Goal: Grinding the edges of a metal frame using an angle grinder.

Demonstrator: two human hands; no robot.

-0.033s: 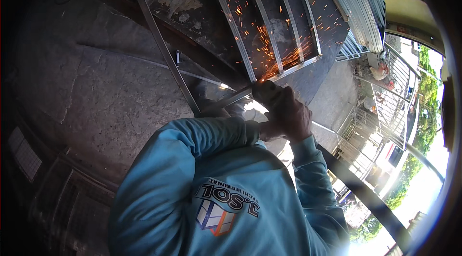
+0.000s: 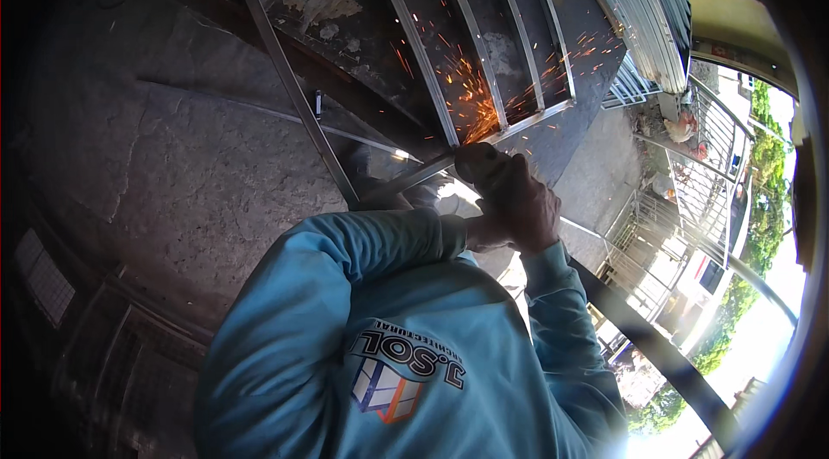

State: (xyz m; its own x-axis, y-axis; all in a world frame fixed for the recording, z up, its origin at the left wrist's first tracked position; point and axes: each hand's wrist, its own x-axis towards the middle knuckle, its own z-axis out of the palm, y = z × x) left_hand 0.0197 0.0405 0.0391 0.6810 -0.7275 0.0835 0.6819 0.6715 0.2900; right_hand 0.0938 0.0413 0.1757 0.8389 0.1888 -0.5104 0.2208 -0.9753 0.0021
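Floor: grey cracked concrete, fills the left of the view, darkens toward the rim.
Grinder: dark hand-held power tool at mid-view, head right at the frame's lower rail; too shadowed to make out the disc.
Right hand: fingers wrapped around the grinder body.
Left hand: tucked against the right hand, mostly hidden behind it; can't tell what its fingers grip.
Sparks: orange, spray up and right from the grinder head across the bars.
Metal frame: silvery tube, several parallel bars meeting the lower rail, empty-looking wide bay at left.
Dark sheet: behind the bars, runs out past the right end of the frame.
Shirt: teal, long sleeves, printed chest.
Corrugated sheets: stacked upper right.
White grille: far right, bright daylight and greenery beyond.
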